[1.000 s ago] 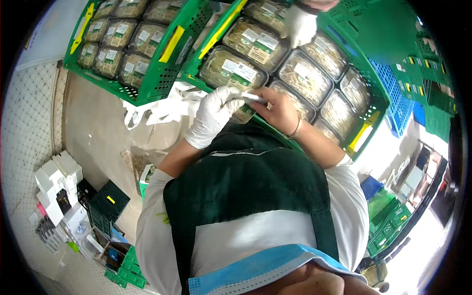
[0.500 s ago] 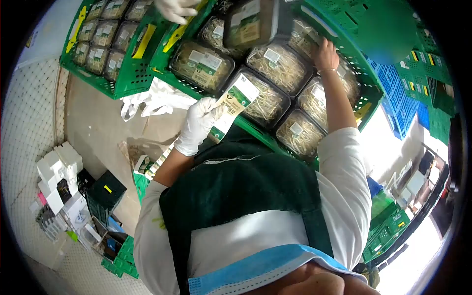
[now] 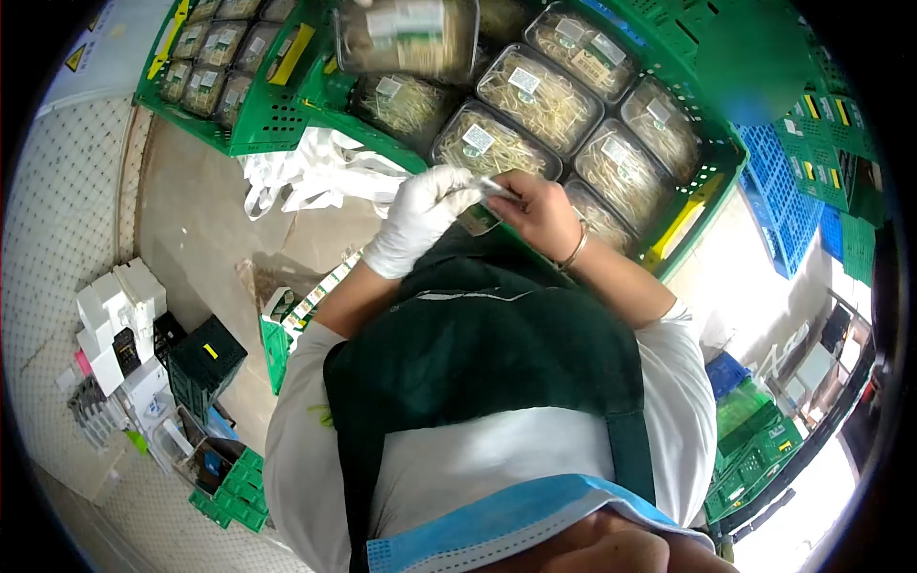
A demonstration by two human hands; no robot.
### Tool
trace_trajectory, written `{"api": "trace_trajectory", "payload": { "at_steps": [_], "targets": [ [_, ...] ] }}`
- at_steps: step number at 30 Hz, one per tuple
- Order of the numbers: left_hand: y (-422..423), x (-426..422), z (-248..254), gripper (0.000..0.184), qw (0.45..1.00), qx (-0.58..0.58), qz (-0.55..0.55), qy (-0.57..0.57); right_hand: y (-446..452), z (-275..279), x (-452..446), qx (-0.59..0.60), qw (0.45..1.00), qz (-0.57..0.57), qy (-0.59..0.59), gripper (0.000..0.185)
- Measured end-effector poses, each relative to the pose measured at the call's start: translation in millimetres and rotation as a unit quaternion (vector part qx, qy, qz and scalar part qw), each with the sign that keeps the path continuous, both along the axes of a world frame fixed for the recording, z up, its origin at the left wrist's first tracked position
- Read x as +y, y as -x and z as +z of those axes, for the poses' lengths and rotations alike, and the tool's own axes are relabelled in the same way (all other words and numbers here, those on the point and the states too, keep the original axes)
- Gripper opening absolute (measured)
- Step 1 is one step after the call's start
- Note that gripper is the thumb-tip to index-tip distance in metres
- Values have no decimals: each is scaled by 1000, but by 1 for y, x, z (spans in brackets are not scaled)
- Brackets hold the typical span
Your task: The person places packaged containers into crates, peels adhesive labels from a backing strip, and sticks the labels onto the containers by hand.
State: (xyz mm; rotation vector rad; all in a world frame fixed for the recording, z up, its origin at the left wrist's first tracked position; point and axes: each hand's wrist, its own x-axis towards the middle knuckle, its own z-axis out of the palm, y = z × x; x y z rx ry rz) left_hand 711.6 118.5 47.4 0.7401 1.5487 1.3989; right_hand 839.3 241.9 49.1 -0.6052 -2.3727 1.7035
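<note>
My left hand, in a white glove, pinches a strip of labels just in front of the green crate. Bare, with a bracelet at the wrist, my right hand closes its fingers on the other end of the strip. Behind my hands the crate holds several clear-lidded packs of sprouts, such as a pack with a small white label. One pack is raised over the crate's left part, blurred, with a bit of a co-worker's finger at its top edge.
A second green crate with packs stands at the upper left. White bags lie below it. White boxes and a dark crate are at the lower left. Blue crates and stacked green crates are at the right.
My right hand has come back from the packs to the labels at my left hand. The labelled pack in the co-worker's grasp has moved left, and the crates' contents are arranged differently.
</note>
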Motion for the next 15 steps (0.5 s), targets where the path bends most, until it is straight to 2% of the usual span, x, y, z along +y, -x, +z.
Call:
{"api": "trace_trajectory", "payload": {
  "at_steps": [2, 3, 4, 6, 7, 8, 10, 12, 14, 15],
  "targets": [
    [-2, -2, -5, 15, 990, 116, -6, 75, -7, -4, 2, 31, 995, -47, -79, 14],
    [-2, -5, -12, 21, 995, 93, -6, 43, -7, -4, 14, 40, 993, -51, -98, 11],
    [-3, -4, 6, 21, 989, 80, -50, 117, -5, -4, 32, 58, 976, -88, -188, 9],
    [0, -17, -7, 20, 997, -6, -32, 70, 1, -23, 86, 12, 948, -119, -295, 13],
    [10, -27, -3, 18, 996, -45, -44, 64, 6, -43, 107, 1, 914, -125, -385, 19],
    [15, -36, -11, 15, 990, -107, -1, 90, 9, -65, 123, -61, 898, -100, -423, 28],
    [20, -48, -16, 15, 992, -92, 51, 65, 15, -102, 121, -163, 836, -99, -515, 37],
    [23, -57, -15, 17, 992, -89, 51, 69, 15, -120, 108, -238, 813, -109, -519, 44],
    [24, -62, -12, 19, 992, -88, 48, 73, 12, -127, 100, -205, 800, -148, -544, 50],
    [24, -63, -8, 21, 990, -123, 43, 48, 11, -120, 93, -177, 774, -208, -571, 54]
  ]
}}
